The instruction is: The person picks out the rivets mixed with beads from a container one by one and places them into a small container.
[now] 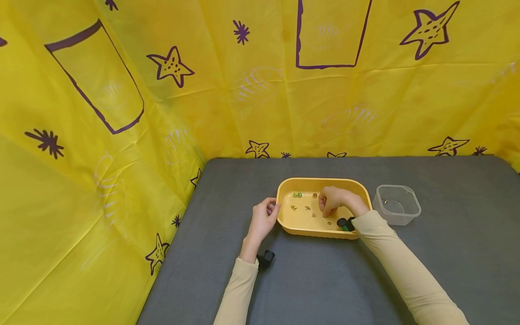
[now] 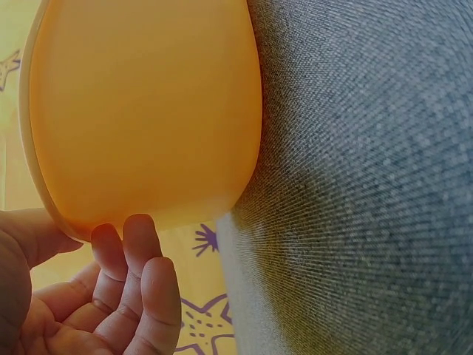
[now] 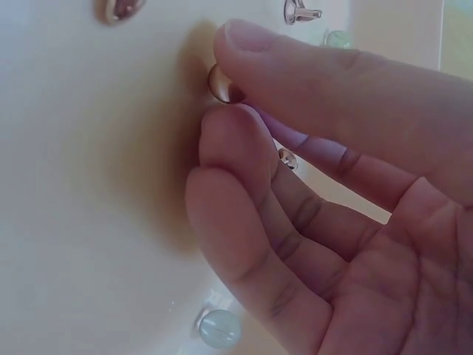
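Note:
My left hand (image 1: 264, 219) holds the left end of a yellow tray (image 1: 321, 233), thumb at the rim and fingertips against the outer wall. Inside the tray, my right hand (image 1: 334, 199) reaches low over the floor. Between its thumb and fingers it pinches a small, round, shiny gold-coloured piece (image 3: 223, 85), largely covered by the fingertips. Around that hand lie several small metal pieces (image 1: 307, 208), one of them a metal piece with a short post (image 3: 301, 11). Two green glass marbles (image 1: 299, 195) sit near the back left, and an amber-coloured round piece (image 1: 314, 195) lies right of them.
A clear plastic container (image 1: 398, 219) stands close to the tray's right end, with a small metal piece (image 1: 385, 202) inside. Both stand on a grey cloth-covered table (image 1: 308, 280). Yellow printed fabric (image 1: 252, 113) hangs behind and along the left side.

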`<state>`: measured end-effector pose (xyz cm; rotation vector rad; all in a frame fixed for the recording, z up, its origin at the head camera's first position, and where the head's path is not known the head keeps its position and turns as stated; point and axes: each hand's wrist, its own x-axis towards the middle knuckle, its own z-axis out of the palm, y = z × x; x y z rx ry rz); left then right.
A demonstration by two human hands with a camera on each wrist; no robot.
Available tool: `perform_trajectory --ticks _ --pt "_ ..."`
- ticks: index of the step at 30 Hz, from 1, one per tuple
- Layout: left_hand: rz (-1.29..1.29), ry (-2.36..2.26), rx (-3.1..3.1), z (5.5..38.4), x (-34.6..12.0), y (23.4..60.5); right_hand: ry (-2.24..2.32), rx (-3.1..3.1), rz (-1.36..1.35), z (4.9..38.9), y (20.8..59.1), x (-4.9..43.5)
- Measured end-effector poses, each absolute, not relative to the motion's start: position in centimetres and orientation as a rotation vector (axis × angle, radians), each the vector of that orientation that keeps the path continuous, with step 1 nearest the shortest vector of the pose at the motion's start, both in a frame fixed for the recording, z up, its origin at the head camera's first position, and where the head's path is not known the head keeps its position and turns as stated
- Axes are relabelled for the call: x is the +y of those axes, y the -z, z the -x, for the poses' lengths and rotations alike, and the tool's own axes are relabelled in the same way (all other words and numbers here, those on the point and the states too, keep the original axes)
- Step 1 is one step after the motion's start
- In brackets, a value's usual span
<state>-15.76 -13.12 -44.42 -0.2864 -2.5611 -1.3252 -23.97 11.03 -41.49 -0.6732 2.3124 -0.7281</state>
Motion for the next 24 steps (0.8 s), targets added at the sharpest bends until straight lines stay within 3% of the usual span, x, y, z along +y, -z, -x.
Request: perform_trajectory --ticks 24 --pt "0.284 1.32 -2.567 15.75 -13.19 44.44 0.721 2.325 0.73 24.11 41.49 11.23"
